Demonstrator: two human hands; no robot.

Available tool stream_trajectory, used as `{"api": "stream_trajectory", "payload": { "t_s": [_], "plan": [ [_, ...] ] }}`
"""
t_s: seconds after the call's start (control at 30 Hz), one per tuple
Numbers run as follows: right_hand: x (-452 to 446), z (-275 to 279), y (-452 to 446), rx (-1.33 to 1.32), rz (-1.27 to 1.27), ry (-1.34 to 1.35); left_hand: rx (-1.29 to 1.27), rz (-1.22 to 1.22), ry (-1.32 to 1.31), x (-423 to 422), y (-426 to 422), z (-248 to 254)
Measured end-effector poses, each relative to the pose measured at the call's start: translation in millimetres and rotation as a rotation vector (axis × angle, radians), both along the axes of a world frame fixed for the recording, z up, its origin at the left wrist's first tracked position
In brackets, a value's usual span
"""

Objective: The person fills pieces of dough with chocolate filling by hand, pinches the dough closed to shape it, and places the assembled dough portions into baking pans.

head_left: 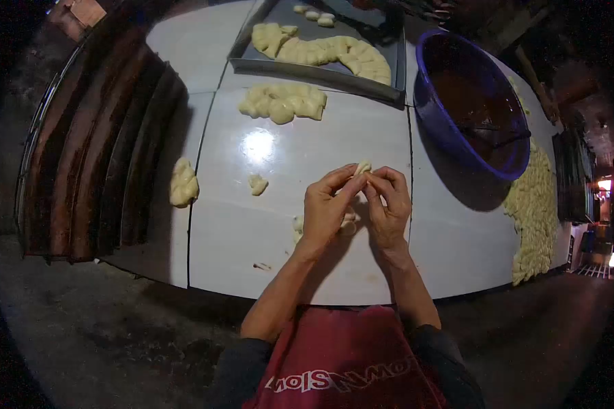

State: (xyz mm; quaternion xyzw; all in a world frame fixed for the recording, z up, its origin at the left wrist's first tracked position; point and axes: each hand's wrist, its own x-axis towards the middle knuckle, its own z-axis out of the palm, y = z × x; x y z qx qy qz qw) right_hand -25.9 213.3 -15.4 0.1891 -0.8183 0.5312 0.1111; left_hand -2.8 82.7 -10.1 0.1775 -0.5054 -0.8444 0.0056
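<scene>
While we are looking down through the head view, our left hand (327, 208) and right hand (389, 204) are meeting above the tabletop (252, 235), thumbs and fingertips pinching a small piece of dough (363, 166) between them. It is sitting at the far end of both hands, neither being clearly nearer; its visible part seems to be pointing away from us, though the fingers are hiding the rest. Some loose pieces (348, 225) are lying nearer us, partly behind the left hand, while a little lump (257, 184) is resting off to the left, well apart.
</scene>
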Motion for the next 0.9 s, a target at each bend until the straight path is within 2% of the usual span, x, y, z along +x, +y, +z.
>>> {"api": "stream_trajectory", "payload": {
  "t_s": [0.07, 0.17, 0.2, 0.23, 0.27, 0.33, 0.43, 0.47, 0.6, 0.63, 0.7, 0.83, 0.9],
  "plan": [
    [-5.3, -8.2, -7.0, -0.034, -0.021, 0.027, 0.007, 0.035, 0.058, 0.3, -1.6, -2.9],
    [-2.1, 8.3, -15.6, -0.332, 0.076, -0.486, 0.015, -0.054, 0.025, -4.3, -17.6, 1.5],
    [-1.3, 8.4, -13.4, -0.362, 0.089, -0.572, 0.054, -0.097, 0.001, -6.0, -23.3, 2.6],
    [-1.1, 8.8, -8.9, -0.305, 0.165, -0.499, 0.093, -0.140, -0.025, -6.6, -29.7, 15.6],
    [-0.6, 9.0, -2.9, -0.249, 0.239, -0.425, 0.007, -0.178, -0.134, -2.2, -37.5, 33.7],
    [0.1, 9.1, 4.6, -0.135, 0.387, -0.276, 0.019, -0.200, -0.085, -4.7, -44.5, 25.5],
    [3.0, 11.6, 6.0, -0.060, 0.321, -0.190, -0.041, -0.242, -0.041, -1.6, -45.1, 27.6],
    [1.9, 17.7, 6.3, -0.109, 0.274, -0.244, -0.055, -0.250, -0.017, 1.7, -41.1, 26.6],
    [-1.7, 8.9, 2.3, -0.174, 0.144, 0.073, -0.064, -0.266, 0.003, 3.6, -36.6, 26.7],
    [-0.4, 9.1, -1.4, -0.171, 0.087, 0.062, -0.087, -0.287, 0.026, 2.0, -36.8, 26.6],
    [5.5, 1.4, -14.8, -0.464, 0.048, 0.038, -0.089, -0.328, 0.117, 0.0, -36.2, 20.7],
    [-0.5, -16.1, -3.5, -0.232, 0.001, 0.245, -0.099, -0.342, 0.079, 9.6, -23.4, 12.1],
    [-1.4, -10.7, -0.5, -0.173, -0.029, 0.221, -0.140, -0.353, 0.090, 14.2, -17.5, 10.2]
  ]
}}
